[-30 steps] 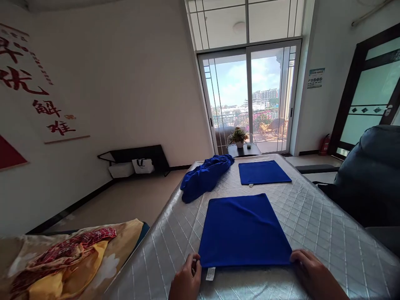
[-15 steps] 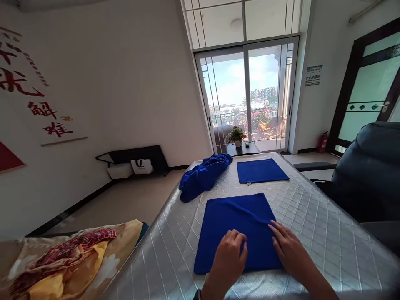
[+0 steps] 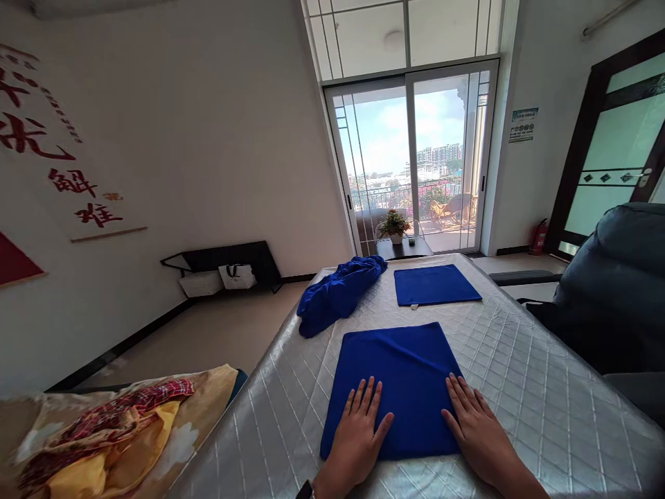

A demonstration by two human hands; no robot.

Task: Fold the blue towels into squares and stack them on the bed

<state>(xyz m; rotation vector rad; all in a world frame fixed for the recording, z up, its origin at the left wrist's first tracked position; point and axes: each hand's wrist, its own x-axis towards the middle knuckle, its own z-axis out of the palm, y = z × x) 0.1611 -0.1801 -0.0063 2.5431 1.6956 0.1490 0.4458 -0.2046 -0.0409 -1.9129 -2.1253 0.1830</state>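
Observation:
A blue cloth piece [image 3: 400, 367], roughly square, is spread on the silver quilted table cover [image 3: 524, 388] in front of me. Faint creases cross its upper right part. My left hand [image 3: 359, 430] lies flat on its lower left area, fingers spread. Over its right edge rests my right hand [image 3: 475, 423], open with the fingers stretched out. Farther back lies a second flat blue cloth [image 3: 436, 284] with a small white tag at its near edge. To the left of that is a crumpled heap of blue cloth [image 3: 340, 294].
At lower left, patterned and yellow fabrics [image 3: 125, 436] lie on a lower surface. A dark armchair [image 3: 613, 291] stands close to the table's right side. Beyond the far end are a potted plant [image 3: 395, 225] on a small table and a sliding glass door [image 3: 374, 152].
My left hand has shifted left and gone from curled to flat on the cloth. My right hand has stayed near the right edge. The crease across the cloth is fainter.

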